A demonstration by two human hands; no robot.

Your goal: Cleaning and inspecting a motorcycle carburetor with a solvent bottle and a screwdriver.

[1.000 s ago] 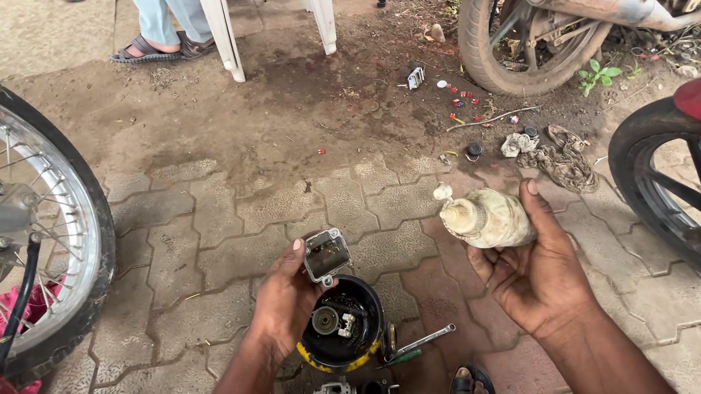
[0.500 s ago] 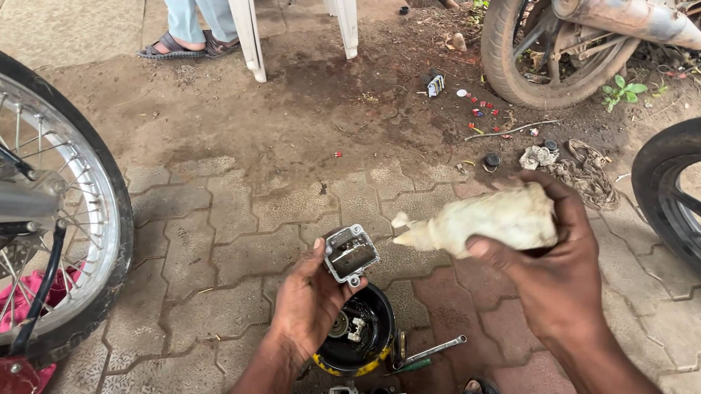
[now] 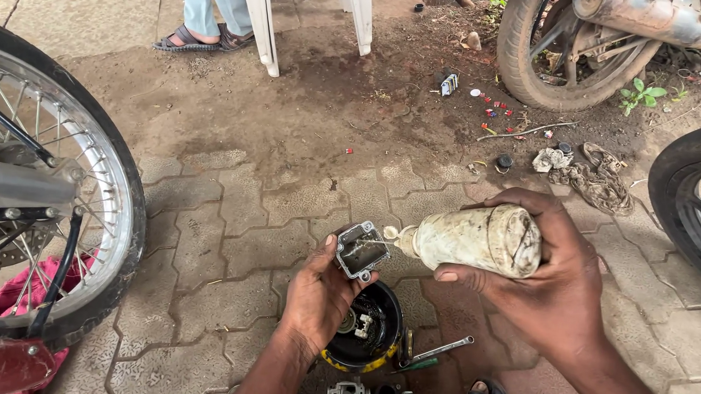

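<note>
**Bottle tipped over small metal bowl, both hands gripping**

Left hand [image 3: 320,297] closed around a small square metal bowl-shaped part [image 3: 362,250], open side up, held just above a black round container [image 3: 365,329] on the paving. Right hand [image 3: 549,293] wrapped tight around a dirty whitish plastic squeeze bottle [image 3: 473,240], bottle lying nearly horizontal, nozzle pointing left and sitting right at the rim of the metal part. Thin stream or line visible across the part's inside, cannot tell what liquid.

Black container holds a spring and small metal bits, has a yellow band low on its wall. Wrench [image 3: 437,351] lies just right of it, touching or nearly so. Another metal casting [image 3: 349,393] at bottom edge, partly cut off.

Spoked motorcycle wheel [image 3: 51,210] far left, pink cloth behind it. Rear tyre [image 3: 542,52] top right, 1 more tyre [image 3: 681,197] at right edge. Dirty rag [image 3: 596,178] and small scattered bits on the dirt near it. White plastic chair legs [image 3: 262,27] up top, another person's sandalled feet [image 3: 197,38] beside them
</note>
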